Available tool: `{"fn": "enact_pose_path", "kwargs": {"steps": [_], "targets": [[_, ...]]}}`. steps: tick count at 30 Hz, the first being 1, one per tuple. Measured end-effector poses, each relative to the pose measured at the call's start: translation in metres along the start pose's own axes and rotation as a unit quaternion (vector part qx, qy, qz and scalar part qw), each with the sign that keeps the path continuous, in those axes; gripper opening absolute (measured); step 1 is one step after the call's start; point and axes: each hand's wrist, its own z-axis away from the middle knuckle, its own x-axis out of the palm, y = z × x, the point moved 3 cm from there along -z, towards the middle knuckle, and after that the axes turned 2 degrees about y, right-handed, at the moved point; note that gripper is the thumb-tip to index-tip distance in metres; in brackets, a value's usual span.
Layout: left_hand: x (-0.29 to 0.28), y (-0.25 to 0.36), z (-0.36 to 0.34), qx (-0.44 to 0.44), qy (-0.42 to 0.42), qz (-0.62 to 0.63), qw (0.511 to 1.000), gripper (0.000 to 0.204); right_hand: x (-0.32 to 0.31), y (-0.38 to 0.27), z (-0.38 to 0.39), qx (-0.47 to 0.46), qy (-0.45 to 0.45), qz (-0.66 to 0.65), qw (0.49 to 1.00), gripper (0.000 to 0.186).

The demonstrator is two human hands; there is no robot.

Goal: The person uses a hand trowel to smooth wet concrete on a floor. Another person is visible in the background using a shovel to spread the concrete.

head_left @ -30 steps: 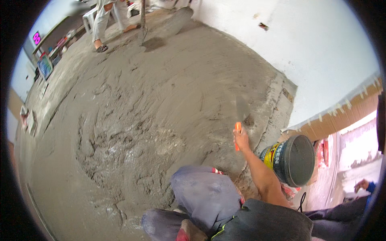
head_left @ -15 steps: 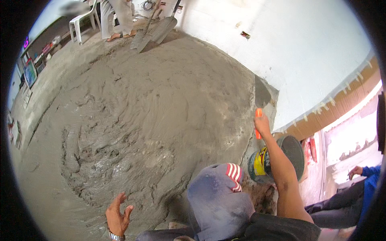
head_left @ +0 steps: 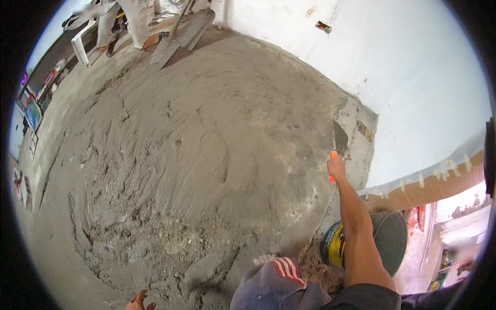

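Fingers [head_left: 331, 165] of the right hand [head_left: 337, 168] are wrapped around the orange handle [head_left: 334, 154] of a trowel [head_left: 340, 137], out on the right side of the floor. Its grey blade points away from the person, over the border between the wet mortar [head_left: 181, 150] and the bare strip [head_left: 358, 150] along the white wall [head_left: 408, 77] — whether it touches the surface, I cannot tell. The left hand [head_left: 137, 301] shows at the near left (partly cut off), its fingers and thumb apart above the mortar. Right of the person's knee [head_left: 268, 289] a bucket [head_left: 391, 240] lies tipped on its side, partly behind the right forearm [head_left: 356, 222]. Far left, two shovels [head_left: 195, 30] lean by a standing person's pale trousers [head_left: 132, 23] — a white plastic chair [head_left: 79, 47] is just beside.
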Motion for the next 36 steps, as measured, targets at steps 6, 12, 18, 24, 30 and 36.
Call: {"fn": "enact_pose_path", "kwargs": {"steps": [6,12,18,24,30,36], "targets": [[-0.013,0.014,-0.002,-0.010,0.011,-0.031,0.999,0.045,0.057,-0.016,-0.064,0.020,-0.024,0.060,0.998,0.035],[0.005,0.042,-0.029,-0.096,-0.082,0.045,0.991,0.042,0.120,-0.014,-0.116,0.056,-0.046,0.022,0.997,0.034],[0.003,0.068,-0.005,-0.191,-0.138,0.173,0.956,0.036,0.064,-0.146,-0.046,0.035,-0.346,-0.283,0.894,0.038],[0.030,0.036,-0.016,-0.154,-0.123,0.243,0.950,0.038,0.104,-0.045,-0.132,0.123,-0.041,-0.107,0.986,0.044],[0.044,0.011,-0.003,0.062,-0.061,0.116,0.989,0.037,0.100,-0.010,-0.127,0.077,-0.167,-0.134,0.974,0.038],[0.061,-0.005,-0.025,-0.141,-0.104,0.308,0.935,0.037,0.062,-0.003,-0.150,0.091,-0.153,-0.115,0.977,0.032]]}}
